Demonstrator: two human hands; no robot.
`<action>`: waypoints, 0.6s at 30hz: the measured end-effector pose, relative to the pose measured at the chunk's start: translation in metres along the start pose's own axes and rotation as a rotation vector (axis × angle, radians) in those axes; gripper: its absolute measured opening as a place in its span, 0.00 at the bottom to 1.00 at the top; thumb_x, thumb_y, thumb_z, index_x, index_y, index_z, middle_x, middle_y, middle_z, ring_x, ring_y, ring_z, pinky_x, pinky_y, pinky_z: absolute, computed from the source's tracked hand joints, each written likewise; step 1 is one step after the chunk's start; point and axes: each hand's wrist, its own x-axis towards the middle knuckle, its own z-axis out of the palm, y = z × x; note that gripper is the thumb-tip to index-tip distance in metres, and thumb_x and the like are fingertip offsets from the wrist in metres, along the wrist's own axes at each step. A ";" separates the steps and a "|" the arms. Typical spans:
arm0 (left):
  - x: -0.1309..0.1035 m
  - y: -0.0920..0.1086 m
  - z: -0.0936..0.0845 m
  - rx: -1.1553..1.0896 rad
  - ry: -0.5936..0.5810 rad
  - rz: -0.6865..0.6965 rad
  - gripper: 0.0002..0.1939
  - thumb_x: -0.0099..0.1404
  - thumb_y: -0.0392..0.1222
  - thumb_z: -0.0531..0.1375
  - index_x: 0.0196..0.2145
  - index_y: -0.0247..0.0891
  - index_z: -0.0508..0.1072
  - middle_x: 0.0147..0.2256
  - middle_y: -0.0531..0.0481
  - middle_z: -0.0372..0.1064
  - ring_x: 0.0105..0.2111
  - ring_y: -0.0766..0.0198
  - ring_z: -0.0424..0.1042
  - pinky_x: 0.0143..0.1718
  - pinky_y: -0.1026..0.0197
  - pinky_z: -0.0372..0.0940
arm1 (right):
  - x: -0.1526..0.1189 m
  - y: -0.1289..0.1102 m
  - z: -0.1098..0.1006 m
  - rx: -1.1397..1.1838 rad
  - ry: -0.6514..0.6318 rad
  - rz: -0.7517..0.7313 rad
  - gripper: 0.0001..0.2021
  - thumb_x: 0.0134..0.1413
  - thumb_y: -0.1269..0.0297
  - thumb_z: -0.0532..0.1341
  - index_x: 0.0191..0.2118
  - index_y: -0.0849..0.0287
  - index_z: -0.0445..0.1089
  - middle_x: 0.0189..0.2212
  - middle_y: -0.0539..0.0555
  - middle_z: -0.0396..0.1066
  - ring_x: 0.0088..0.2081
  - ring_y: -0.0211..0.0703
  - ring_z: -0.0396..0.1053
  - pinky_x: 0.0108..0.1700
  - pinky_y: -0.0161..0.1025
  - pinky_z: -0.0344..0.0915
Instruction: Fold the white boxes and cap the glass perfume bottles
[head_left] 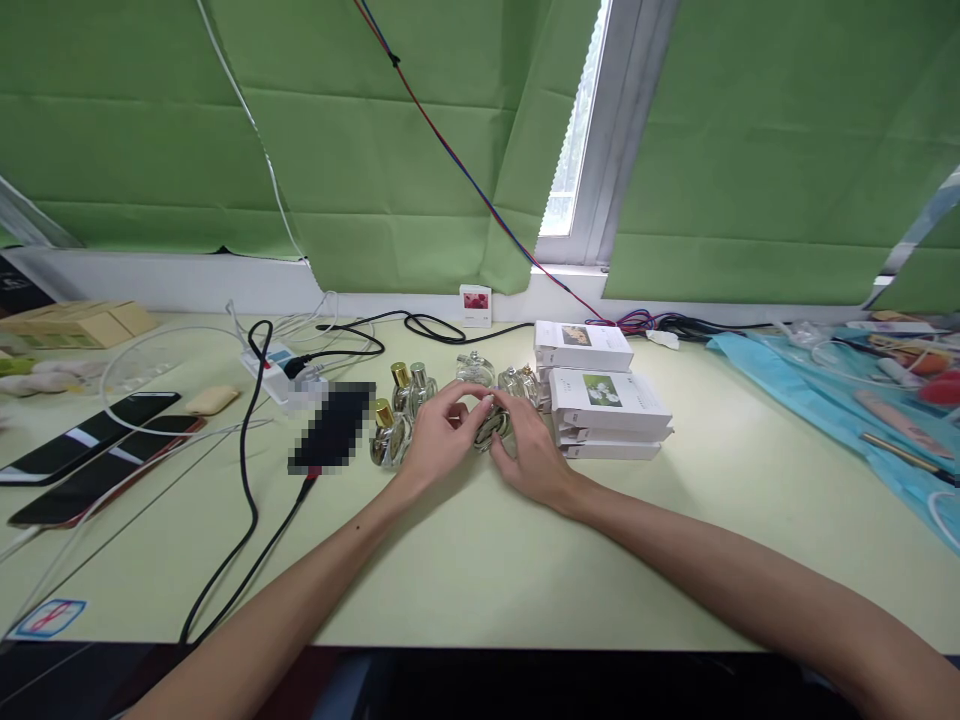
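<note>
My left hand (pixel 444 432) and my right hand (pixel 531 450) meet over a clear glass perfume bottle (pixel 492 432) standing on the table. The fingers of both hands are closed about its top, with the fingertips nearly touching; whatever they pinch there is too small to make out. Beside my left hand are perfume bottles with gold caps, one in front (pixel 389 440) and one farther back (pixel 401 388). Another bottle with a paler cap (pixel 419 386) is next to them. Behind my hands sit more glass bottles, one in the middle (pixel 475 370) and one partly hidden at right (pixel 519 384).
Stacked white boxes (pixel 622 410) with flower pictures stand right of my hands. A small white box (pixel 475 306) leans at the back. To the left lie a pixelated dark device (pixel 334 428), black cables (pixel 251 500), a power strip (pixel 268 374) and phones (pixel 105 470). Blue sheeting (pixel 847 420) spreads at right.
</note>
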 end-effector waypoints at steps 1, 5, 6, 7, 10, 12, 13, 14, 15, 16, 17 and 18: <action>0.000 0.000 0.000 -0.001 0.000 0.002 0.14 0.68 0.53 0.62 0.43 0.41 0.78 0.42 0.48 0.77 0.25 0.68 0.67 0.25 0.63 0.59 | 0.000 0.000 0.000 0.002 0.000 0.002 0.30 0.61 0.75 0.56 0.68 0.59 0.53 0.56 0.64 0.70 0.58 0.55 0.68 0.60 0.56 0.69; 0.000 -0.001 0.000 0.003 0.001 0.008 0.14 0.68 0.52 0.62 0.43 0.41 0.78 0.43 0.48 0.77 0.26 0.69 0.67 0.26 0.63 0.60 | 0.000 0.000 0.001 -0.002 0.003 0.011 0.32 0.62 0.74 0.56 0.70 0.59 0.50 0.55 0.65 0.70 0.59 0.55 0.68 0.60 0.56 0.69; 0.000 -0.001 0.000 0.006 0.000 0.009 0.14 0.69 0.52 0.62 0.43 0.41 0.78 0.43 0.48 0.77 0.25 0.69 0.67 0.26 0.63 0.60 | 0.000 0.000 0.001 -0.004 0.004 0.014 0.32 0.62 0.74 0.56 0.70 0.59 0.50 0.55 0.65 0.70 0.59 0.55 0.68 0.61 0.57 0.69; 0.000 -0.001 0.000 0.009 0.000 0.010 0.14 0.69 0.52 0.62 0.43 0.41 0.78 0.43 0.48 0.77 0.25 0.68 0.67 0.26 0.63 0.60 | 0.000 0.000 0.001 -0.004 0.005 0.016 0.33 0.62 0.74 0.56 0.71 0.58 0.49 0.55 0.64 0.70 0.59 0.55 0.68 0.60 0.57 0.69; 0.000 -0.001 0.000 0.012 -0.003 0.019 0.14 0.69 0.53 0.61 0.43 0.41 0.78 0.43 0.48 0.77 0.25 0.69 0.66 0.26 0.63 0.61 | 0.000 0.000 0.001 -0.002 0.002 0.016 0.33 0.61 0.74 0.56 0.71 0.58 0.49 0.55 0.64 0.70 0.58 0.56 0.69 0.60 0.57 0.69; 0.000 -0.001 0.000 0.013 -0.002 0.028 0.14 0.69 0.53 0.61 0.43 0.41 0.78 0.43 0.48 0.76 0.25 0.69 0.66 0.26 0.63 0.61 | -0.001 0.000 0.001 -0.001 0.003 0.012 0.33 0.61 0.75 0.56 0.70 0.59 0.50 0.55 0.65 0.70 0.59 0.55 0.68 0.61 0.56 0.69; 0.000 -0.002 0.000 0.015 -0.001 0.033 0.14 0.69 0.53 0.61 0.43 0.41 0.78 0.43 0.48 0.76 0.25 0.69 0.66 0.26 0.63 0.61 | -0.001 0.000 0.001 -0.002 0.003 0.011 0.33 0.61 0.75 0.56 0.70 0.59 0.50 0.55 0.65 0.70 0.59 0.55 0.68 0.61 0.56 0.69; 0.000 -0.002 0.000 0.017 0.001 0.038 0.14 0.70 0.52 0.61 0.43 0.41 0.78 0.43 0.48 0.75 0.25 0.68 0.67 0.26 0.63 0.61 | -0.001 0.000 0.001 -0.003 0.003 0.011 0.33 0.61 0.75 0.56 0.70 0.59 0.50 0.55 0.65 0.70 0.59 0.55 0.68 0.61 0.56 0.69; 0.001 -0.002 0.000 0.020 0.001 0.043 0.14 0.70 0.52 0.61 0.43 0.41 0.78 0.42 0.48 0.75 0.26 0.68 0.67 0.26 0.63 0.61 | -0.001 0.001 0.001 -0.004 0.003 0.010 0.33 0.61 0.74 0.56 0.70 0.59 0.49 0.55 0.65 0.70 0.59 0.56 0.68 0.61 0.56 0.69; 0.001 -0.003 0.001 0.022 0.000 0.048 0.13 0.70 0.52 0.60 0.43 0.41 0.79 0.42 0.48 0.75 0.26 0.68 0.67 0.26 0.63 0.61 | -0.001 0.001 0.001 -0.004 0.001 0.010 0.33 0.61 0.74 0.56 0.70 0.59 0.49 0.55 0.65 0.70 0.59 0.56 0.68 0.61 0.57 0.69; 0.001 -0.003 0.001 0.024 -0.001 0.053 0.13 0.70 0.52 0.60 0.43 0.42 0.79 0.42 0.48 0.75 0.26 0.68 0.67 0.26 0.63 0.61 | -0.001 0.001 0.001 -0.005 -0.002 0.010 0.33 0.61 0.74 0.56 0.70 0.59 0.49 0.55 0.65 0.70 0.59 0.56 0.68 0.61 0.57 0.69; 0.001 -0.003 0.001 0.025 -0.003 0.057 0.13 0.70 0.52 0.60 0.43 0.42 0.79 0.42 0.48 0.75 0.26 0.68 0.67 0.26 0.63 0.61 | -0.001 0.001 0.001 -0.006 -0.003 0.010 0.33 0.61 0.74 0.56 0.70 0.59 0.49 0.56 0.65 0.70 0.59 0.56 0.68 0.61 0.57 0.69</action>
